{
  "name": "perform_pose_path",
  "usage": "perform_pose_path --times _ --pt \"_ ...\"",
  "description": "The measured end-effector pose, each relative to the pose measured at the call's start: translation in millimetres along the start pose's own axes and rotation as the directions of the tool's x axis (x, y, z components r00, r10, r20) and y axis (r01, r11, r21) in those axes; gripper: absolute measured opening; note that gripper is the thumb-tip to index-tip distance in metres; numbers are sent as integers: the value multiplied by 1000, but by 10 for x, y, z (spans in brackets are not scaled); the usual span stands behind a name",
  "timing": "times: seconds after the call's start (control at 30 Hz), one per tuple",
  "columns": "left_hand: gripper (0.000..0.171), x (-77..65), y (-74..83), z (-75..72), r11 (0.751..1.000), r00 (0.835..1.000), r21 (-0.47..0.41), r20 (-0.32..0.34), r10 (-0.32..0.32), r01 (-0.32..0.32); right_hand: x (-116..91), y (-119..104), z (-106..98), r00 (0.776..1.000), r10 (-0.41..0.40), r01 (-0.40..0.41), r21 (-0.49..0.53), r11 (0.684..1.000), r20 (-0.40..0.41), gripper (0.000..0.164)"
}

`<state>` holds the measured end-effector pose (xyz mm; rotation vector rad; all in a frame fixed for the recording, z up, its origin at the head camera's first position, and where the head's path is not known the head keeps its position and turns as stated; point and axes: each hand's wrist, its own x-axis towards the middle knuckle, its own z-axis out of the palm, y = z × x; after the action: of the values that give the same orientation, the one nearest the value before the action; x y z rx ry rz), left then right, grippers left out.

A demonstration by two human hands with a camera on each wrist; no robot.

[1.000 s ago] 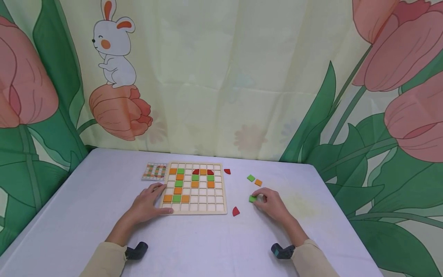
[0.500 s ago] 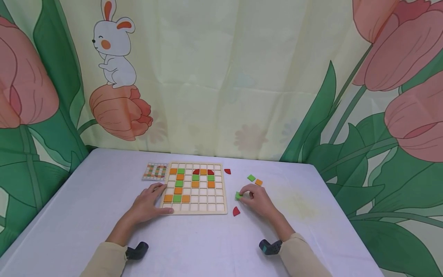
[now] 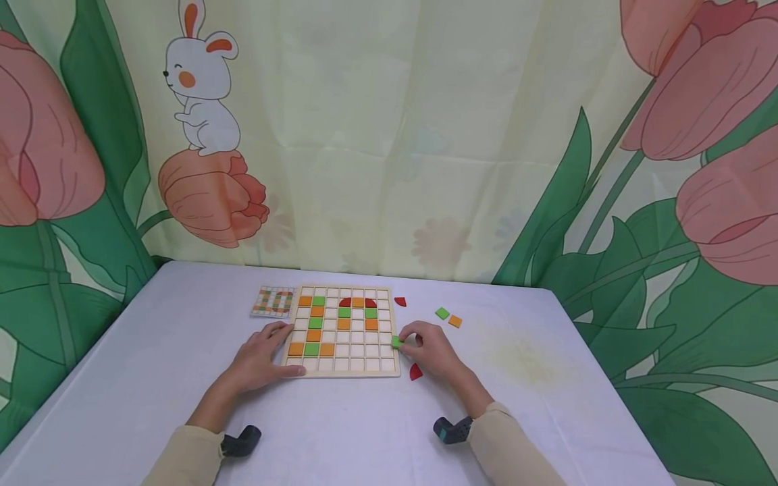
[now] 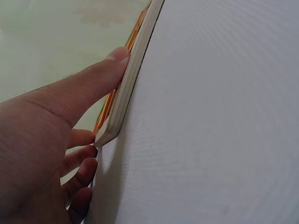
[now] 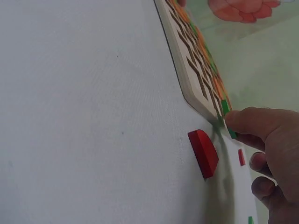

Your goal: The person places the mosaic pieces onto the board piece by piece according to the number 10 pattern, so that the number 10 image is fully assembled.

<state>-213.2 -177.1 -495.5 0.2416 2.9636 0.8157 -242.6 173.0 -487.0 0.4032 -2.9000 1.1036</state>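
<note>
A wooden grid board point(image 3: 363, 364) lies on the table, with orange and green square tiles and red rounded pieces set in some cells. My left hand point(image 3: 258, 358) rests at its front left corner. The thumb point(image 4: 100, 74) lies straight along the front edge, and the other fingers touch the left side. At the board's right edge my right hand point(image 3: 433, 351) pinches a green square tile point(image 3: 396, 342) between thumb and forefinger. In the right wrist view that green tile point(image 5: 228, 119) is held on edge, overlapping the board's corner.
A red quarter-round piece point(image 3: 416, 372) lies just below the right hand, another red piece point(image 3: 400, 302) by the board's upper right. Farther right are a loose green tile point(image 3: 442, 313) and an orange tile point(image 3: 455, 322). A pattern card point(image 3: 271, 302) sits left of the board.
My right hand has moved left with the green tile, from beside the loose tiles over to the board's right edge. The left hand and the board have stayed put.
</note>
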Motion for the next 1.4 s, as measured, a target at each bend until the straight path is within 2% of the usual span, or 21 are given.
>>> perform_pose_path --times 0.2,0.67,1.03,1.2,1.4 --pt "105 -11 5 -1 1000 1000 8 -2 1 -1 30 -51 62 1000 -10 10 13 1000 25 11" --pt "105 -15 5 -12 1000 1000 -2 -3 18 -18 144 -185 186 989 -150 150 -28 988 5 8" --pt "105 -13 10 -9 1000 1000 2 0 13 -13 251 -243 277 991 -135 135 -36 990 11 7" --pt "104 -9 24 -15 1000 1000 4 0 10 -10 253 -295 287 989 -146 146 -61 987 11 7" --pt "104 -9 18 -12 1000 1000 6 -2 11 -11 249 -284 290 992 -117 119 -40 992 40 7"
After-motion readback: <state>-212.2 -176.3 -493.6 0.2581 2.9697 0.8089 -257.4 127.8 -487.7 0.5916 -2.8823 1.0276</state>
